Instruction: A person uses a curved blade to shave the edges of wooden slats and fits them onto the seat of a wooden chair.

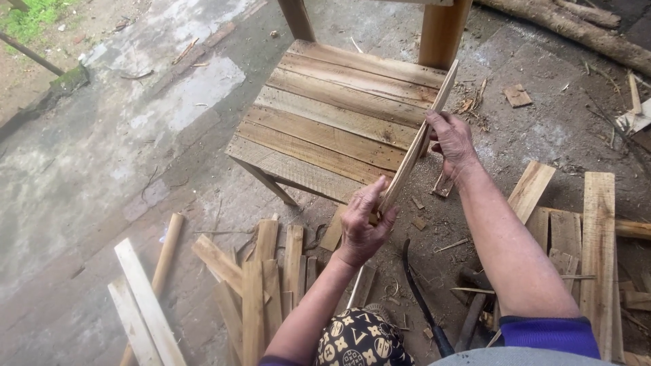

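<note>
Ground: wet, grey concrete yard floor (102,156), sawdust and chips scattered; patch of grass (30,17) top left corner.
Head view, centre: low wooden table (332,129) w/ slatted top stands in front of me, two legs showing at the far side.
Slat: thin wood strip (417,146) held on edge, tilted, running from my lower hand up to the table's right edge, near the far leg (441,30).
L hand: my left hand (363,227) clamped on the strip's lower end, thumb on top, fingers wrapped under.
R hand: my right hand (451,142) gripping the strip abt mid-length, fingers curled round it. Hands apart, both on the same strip.
Left of me: pile of short planks (261,278) on the floor, plus two pale battens (142,305) and a round stick (166,254).
Right of me: wider boards (597,244) laid flat, beside my right forearm.
Between: dark curved blade tool (420,298) on the floor, below my hands; its handle end toward me.
Far right top: rough logs (576,27) lying across the bkgd.
Bottom edge: patterned cloth (363,339) on my knee; purple sleeve (549,335) on right arm.
</note>
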